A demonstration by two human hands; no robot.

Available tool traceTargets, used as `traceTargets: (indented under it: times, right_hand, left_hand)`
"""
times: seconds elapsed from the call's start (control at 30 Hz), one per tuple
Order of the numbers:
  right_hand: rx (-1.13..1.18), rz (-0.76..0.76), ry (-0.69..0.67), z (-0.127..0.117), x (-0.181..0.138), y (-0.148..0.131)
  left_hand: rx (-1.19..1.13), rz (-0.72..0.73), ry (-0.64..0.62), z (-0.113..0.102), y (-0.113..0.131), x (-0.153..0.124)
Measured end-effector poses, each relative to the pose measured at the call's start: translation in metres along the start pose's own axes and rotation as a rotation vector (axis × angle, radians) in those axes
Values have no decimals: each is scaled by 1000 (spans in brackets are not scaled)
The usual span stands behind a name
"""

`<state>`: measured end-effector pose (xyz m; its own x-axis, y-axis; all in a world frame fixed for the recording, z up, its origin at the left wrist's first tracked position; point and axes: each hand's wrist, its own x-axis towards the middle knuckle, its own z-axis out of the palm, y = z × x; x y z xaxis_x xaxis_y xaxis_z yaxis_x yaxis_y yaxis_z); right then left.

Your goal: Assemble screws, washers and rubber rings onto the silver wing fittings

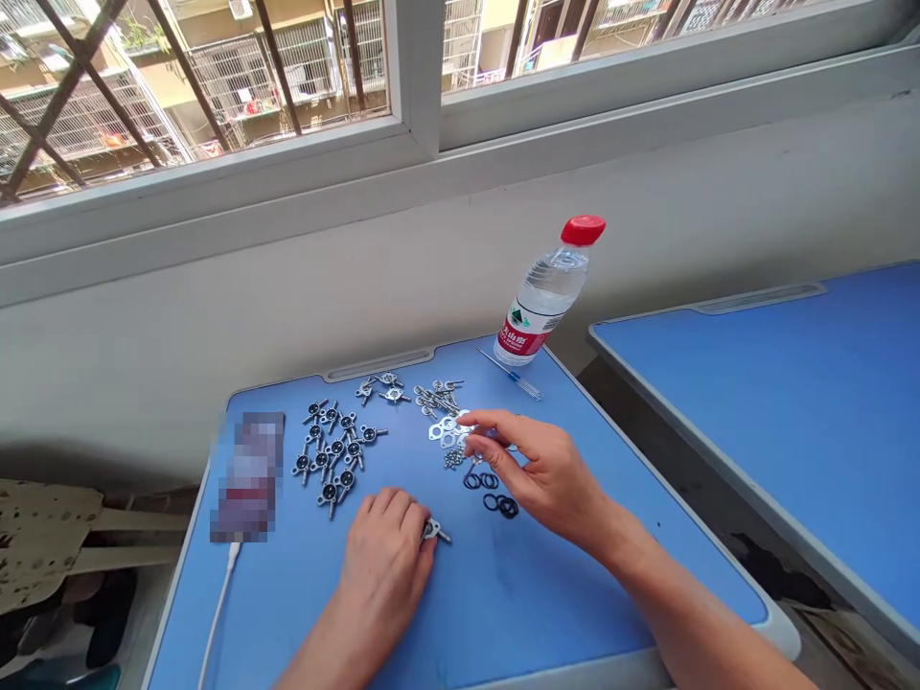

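The left hand [388, 537] rests low on the blue counter [467, 613], its fingers closed around a small metal fitting [433, 529] whose short stem sticks out to the right, past the thumb. The right hand [539, 460] is over the flat metal plates [442, 434], with thumb and index finger curved toward each other; whether a plate sits between their tips I cannot tell. Just behind the plates lie long screws [438, 398], and nearer the person are a heap of tiny screws [452, 460] and black rings [490, 502], some overlapping, just beside the right hand. A group of fittings with black centres [337, 448] spreads to the left, with a few silvery fittings [393, 394] farther back. A pixelated phone [248, 474] with a white cable [219, 613] lies at the left edge; a red-capped water bottle [539, 307] stands at the far right corner, a pen [512, 375] near its base.
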<state>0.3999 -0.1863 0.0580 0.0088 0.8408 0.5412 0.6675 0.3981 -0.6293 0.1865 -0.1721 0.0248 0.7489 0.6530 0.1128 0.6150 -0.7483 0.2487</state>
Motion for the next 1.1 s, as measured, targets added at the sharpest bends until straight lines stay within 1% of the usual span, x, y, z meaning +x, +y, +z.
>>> traceTargets:
  times: [0.17, 0.27, 0.43, 0.57, 0.8, 0.97, 1.1]
  right_hand:
    - [-83, -155, -37, -3, 3, -3]
    - [-114, -178, -113, -4, 2, -2]
    - [-264, -57, -366, -3, -2, 7]
    - [-437, 21, -495, 1, -2, 14]
    - [-532, 106, -555, 8, -2, 25]
    - [-580, 140, -623, 12, 1, 22]
    - [-603, 164, -637, 18, 2, 21]
  left_hand:
    - [-13, -33, 9, 1, 0, 0]
    - [-25, -48, 10, 2, 0, 1]
    - [-29, -49, 1, 2, 0, 1]
    - [-34, -51, -11, 1, -1, 1]
    - [-38, -63, -20, 1, -1, 1]
    - [-38, -80, -24, 0, 0, 1]
    - [-29, -72, -22, 0, -1, 1]
